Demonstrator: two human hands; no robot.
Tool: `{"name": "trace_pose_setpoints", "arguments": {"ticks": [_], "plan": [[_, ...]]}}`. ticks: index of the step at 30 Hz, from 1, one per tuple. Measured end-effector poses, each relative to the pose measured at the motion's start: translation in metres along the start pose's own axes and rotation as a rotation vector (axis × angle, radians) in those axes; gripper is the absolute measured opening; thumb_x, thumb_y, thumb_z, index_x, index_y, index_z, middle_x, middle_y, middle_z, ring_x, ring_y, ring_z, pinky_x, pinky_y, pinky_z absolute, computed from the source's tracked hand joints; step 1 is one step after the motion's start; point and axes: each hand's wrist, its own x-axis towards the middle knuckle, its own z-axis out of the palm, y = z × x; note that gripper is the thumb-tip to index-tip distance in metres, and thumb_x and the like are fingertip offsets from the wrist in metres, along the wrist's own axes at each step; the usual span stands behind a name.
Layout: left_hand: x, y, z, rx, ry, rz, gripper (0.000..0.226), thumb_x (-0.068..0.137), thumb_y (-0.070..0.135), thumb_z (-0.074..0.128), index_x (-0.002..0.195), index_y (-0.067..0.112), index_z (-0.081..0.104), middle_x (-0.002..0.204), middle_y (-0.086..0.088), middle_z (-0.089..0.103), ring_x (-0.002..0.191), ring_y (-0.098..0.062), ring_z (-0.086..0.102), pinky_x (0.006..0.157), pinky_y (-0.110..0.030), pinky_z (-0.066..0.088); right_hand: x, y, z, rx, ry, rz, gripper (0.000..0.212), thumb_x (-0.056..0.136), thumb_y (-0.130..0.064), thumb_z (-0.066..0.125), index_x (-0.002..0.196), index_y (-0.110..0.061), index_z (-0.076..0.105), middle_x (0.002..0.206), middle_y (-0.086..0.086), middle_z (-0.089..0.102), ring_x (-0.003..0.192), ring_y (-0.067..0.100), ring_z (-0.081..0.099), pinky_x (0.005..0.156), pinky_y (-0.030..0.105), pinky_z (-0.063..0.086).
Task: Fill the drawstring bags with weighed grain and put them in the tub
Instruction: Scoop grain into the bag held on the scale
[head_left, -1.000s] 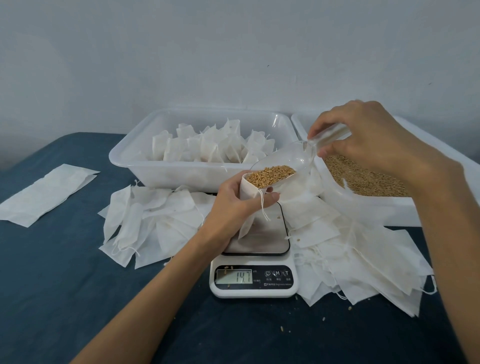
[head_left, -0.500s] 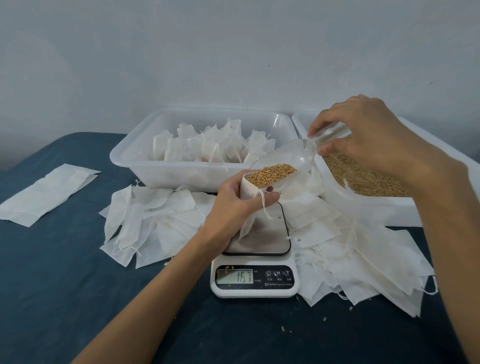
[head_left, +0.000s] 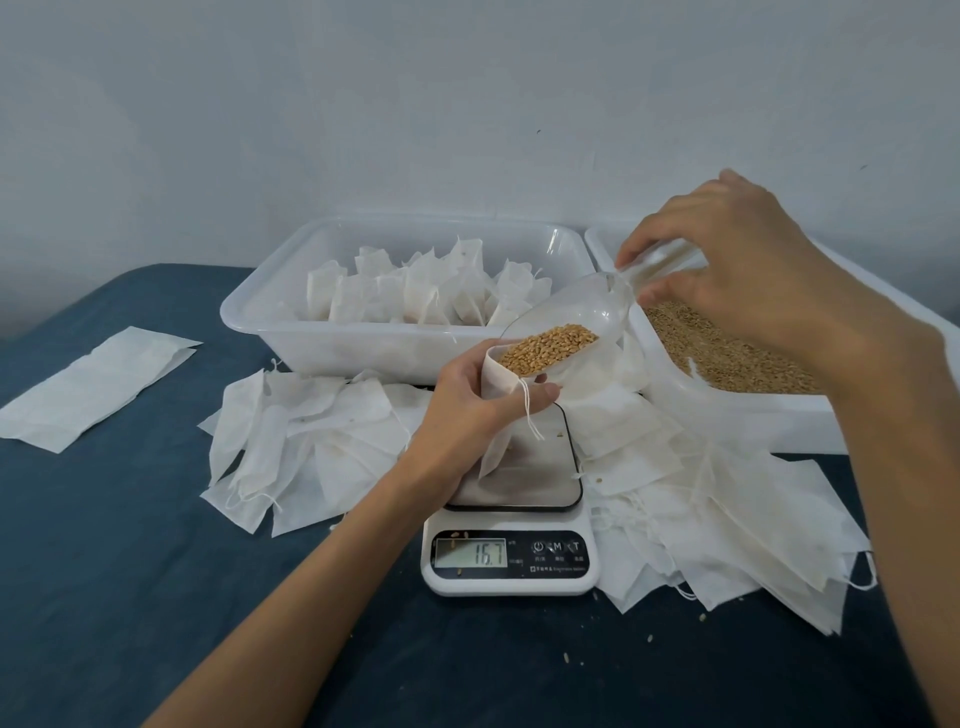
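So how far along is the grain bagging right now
Done: a batch of filled bags stands in the left tub.
In hand: the left hand holds one open bag over the scale, which reads 16.7, while the right hand tips the scoop of grain into it.
Left: piles of empty bags either side of the scale, plus grain in the right tub.

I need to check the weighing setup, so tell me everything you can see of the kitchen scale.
The scale is a small white plastic unit with a dark-rimmed, steel-looking platform and a black front panel with three buttons. Its lit display reads 16.7. It sits flat on the blue cloth, between piles of empty bags. The bag held by the left hand hangs onto the platform. Stray grains lie on it.
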Motion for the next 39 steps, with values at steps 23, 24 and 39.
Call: {"name": "trace_pose_setpoints", "arguments": {"ticks": [23, 24, 39], "plan": [[0.001, 0.0, -0.002, 0.045, -0.004, 0.024, 0.034, 0.088, 0.004, 0.08, 0.121, 0.007, 0.07, 0.109, -0.003, 0.078, 0.104, -0.016, 0.074, 0.086, -0.022, 0.055, -0.005, 0.009, 0.008, 0.219, -0.133, 0.123, 0.028, 0.077, -0.014, 0.084, 0.098, -0.029, 0.072, 0.091, -0.024, 0.065, 0.091, -0.007, 0.055, 0.077, 0.003, 0.032], [0.001, -0.001, -0.002, 0.053, -0.005, 0.025, 0.031, 0.088, 0.004, 0.079, 0.118, 0.007, 0.07, 0.107, -0.002, 0.078, 0.102, -0.014, 0.074, 0.085, -0.022, 0.055, -0.006, 0.01, 0.008, 0.23, -0.139, 0.131, 0.029, 0.077, -0.014, 0.084, 0.096, -0.03, 0.071, 0.092, -0.024, 0.066, 0.092, -0.011, 0.056, 0.077, 0.003, 0.033], [0.002, 0.0, -0.003, 0.072, 0.03, 0.032, 0.036, 0.082, 0.015, 0.083, 0.116, 0.021, 0.073, 0.094, -0.002, 0.074, 0.092, -0.018, 0.071, 0.083, -0.042, 0.055, -0.063, 0.086, 0.022, 0.009, -0.004, 0.729, 0.028, 0.088, -0.014, 0.077, 0.114, -0.005, 0.071, 0.107, 0.015, 0.072, 0.099, 0.033, 0.065, 0.091, 0.045, 0.052]]}}
